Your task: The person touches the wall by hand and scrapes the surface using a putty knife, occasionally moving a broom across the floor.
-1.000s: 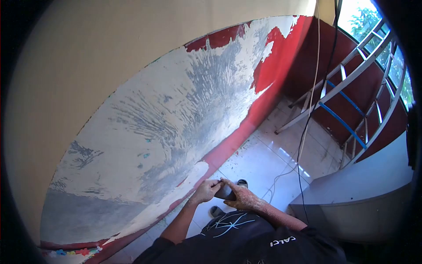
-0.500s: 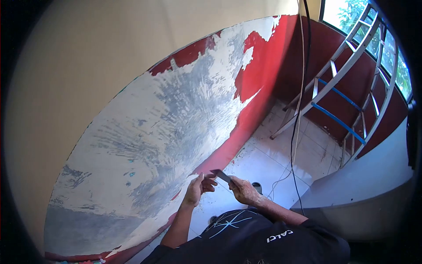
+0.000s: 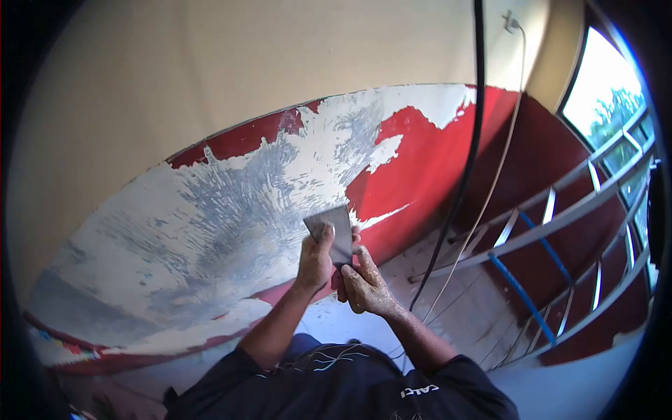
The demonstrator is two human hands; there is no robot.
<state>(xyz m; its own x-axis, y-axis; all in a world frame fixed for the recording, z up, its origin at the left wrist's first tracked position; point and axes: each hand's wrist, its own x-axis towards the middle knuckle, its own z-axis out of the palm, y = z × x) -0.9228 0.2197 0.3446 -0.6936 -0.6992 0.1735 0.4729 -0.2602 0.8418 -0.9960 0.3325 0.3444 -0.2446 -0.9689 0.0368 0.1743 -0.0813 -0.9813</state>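
Observation:
A flat grey putty knife (image 3: 334,229) is held up in front of the wall, its broad edge pointing up and to the left. My left hand (image 3: 316,260) is closed on the blade, with the thumb lying on its face and fingertips showing at the far side. Lower down, my right hand (image 3: 367,283) grips the narrow end; the handle itself is mostly hidden by the fingers. Pale dust coats my right hand and forearm. Behind the knife is the wall's partly stripped area (image 3: 245,203), white and grey with ragged edges of red paint (image 3: 413,168).
An aluminium ladder (image 3: 553,210) with blue crossbars leans at the right, near a window (image 3: 605,84). A black cable (image 3: 470,150) and a pale cord (image 3: 500,175) hang between me and the corner. The cord runs to a wall outlet (image 3: 509,22). White floor tiles (image 3: 462,301) lie below.
The putty knife has come up, its broad face now toward me. My left hand has moved from beside it onto the blade. The view has shifted, showing the outlet.

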